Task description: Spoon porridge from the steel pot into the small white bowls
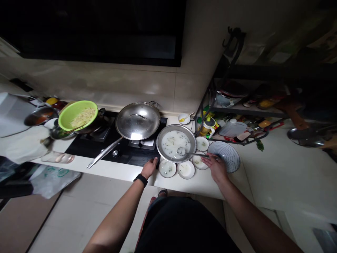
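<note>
My right hand (216,166) is closed round the handle of a metal ladle (199,155). The ladle's head dips into milky white liquid with dark and pale bits, inside a wide metal basin (193,135). At the stove's front right corner, my left hand (150,168) has its fingers drawn together; what they grip, if anything, is hidden. Close to it stands a small white bowl (167,169) with some of the liquid and bits. Similar small bowls, one in front (186,170), one under the ladle handle (199,162) and one behind (202,143), surround the basin's right side.
A lidded wok (138,123) sits on the black stove (126,158), its long handle pointing toward me. A green bowl (61,121) of pale shreds is on the left. Right are a striped plate (231,154) and a rack (244,110). A small dish (184,118) stands behind the basin.
</note>
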A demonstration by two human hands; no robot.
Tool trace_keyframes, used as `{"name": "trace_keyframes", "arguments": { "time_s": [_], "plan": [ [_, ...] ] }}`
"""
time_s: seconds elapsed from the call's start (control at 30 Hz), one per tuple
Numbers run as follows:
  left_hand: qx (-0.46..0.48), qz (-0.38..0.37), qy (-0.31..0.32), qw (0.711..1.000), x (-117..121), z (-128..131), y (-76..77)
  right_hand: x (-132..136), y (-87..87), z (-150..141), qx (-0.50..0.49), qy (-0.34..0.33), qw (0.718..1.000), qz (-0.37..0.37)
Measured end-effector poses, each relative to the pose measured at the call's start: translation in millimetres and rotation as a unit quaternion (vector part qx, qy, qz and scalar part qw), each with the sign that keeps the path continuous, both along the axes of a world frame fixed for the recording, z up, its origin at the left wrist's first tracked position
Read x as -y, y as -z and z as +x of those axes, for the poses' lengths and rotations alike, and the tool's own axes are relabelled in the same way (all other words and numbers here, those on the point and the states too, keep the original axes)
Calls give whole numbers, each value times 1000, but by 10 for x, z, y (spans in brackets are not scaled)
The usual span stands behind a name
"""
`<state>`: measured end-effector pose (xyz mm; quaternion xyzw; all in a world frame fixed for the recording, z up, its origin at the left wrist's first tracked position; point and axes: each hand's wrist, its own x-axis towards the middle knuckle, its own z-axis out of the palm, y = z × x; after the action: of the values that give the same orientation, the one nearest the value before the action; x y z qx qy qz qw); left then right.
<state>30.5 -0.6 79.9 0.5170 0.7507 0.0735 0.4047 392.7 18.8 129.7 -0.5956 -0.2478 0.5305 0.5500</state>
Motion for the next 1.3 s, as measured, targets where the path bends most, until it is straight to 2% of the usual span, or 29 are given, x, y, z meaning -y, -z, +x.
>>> {"name": "trace_keyframes", "arguments": {
  "time_s": [0.17, 0.3, 0.53, 0.67, 0.77, 0.83, 0.87, 0.97, 1.03, 1.07, 1.13, 1.23, 1.3],
  "plan": [
    [-4, -6, -1, 1000, -4, -4, -9, 116, -141, 111, -20, 36, 999, 0],
    [-1, -8, 4, 1000, -11, -6, 7, 264, -242, 325, -22, 67, 997, 12],
    [-28, -2, 16, 999, -22, 7, 35, 572, -244, 768, 9, 101, 995, 17],
    [-36, -4, 21, 999, -22, 12, 28, 685, -230, 819, 89, 75, 993, 6],
    [-42, -5, 21, 999, -21, 12, 39, 756, -216, 785, 205, 5, 979, 15],
    [-42, -5, 23, 999, -19, 10, 56, 804, -212, 767, 306, -74, 947, 63],
    [-41, -3, 25, 999, -19, 9, 67, 827, -216, 763, 360, -125, 919, 102],
    [-38, 0, 28, 999, -13, 5, 95, 880, -259, 746, 486, -266, 802, 223],
    [-37, -1, 25, 999, -6, 4, 103, 880, -318, 700, 525, -303, 747, 273],
    [-36, -1, 23, 999, -2, 5, 104, 861, -353, 660, 532, -302, 736, 288],
    [-33, 0, 18, 999, 7, 7, 100, 777, -419, 543, 529, -280, 742, 303],
    [-26, 2, 12, 1000, 19, 14, 89, 543, -452, 310, 494, -237, 785, 288],
    [-23, 2, 10, 1000, 24, 18, 84, 352, -401, 157, 465, -218, 814, 272]
  ]
}}
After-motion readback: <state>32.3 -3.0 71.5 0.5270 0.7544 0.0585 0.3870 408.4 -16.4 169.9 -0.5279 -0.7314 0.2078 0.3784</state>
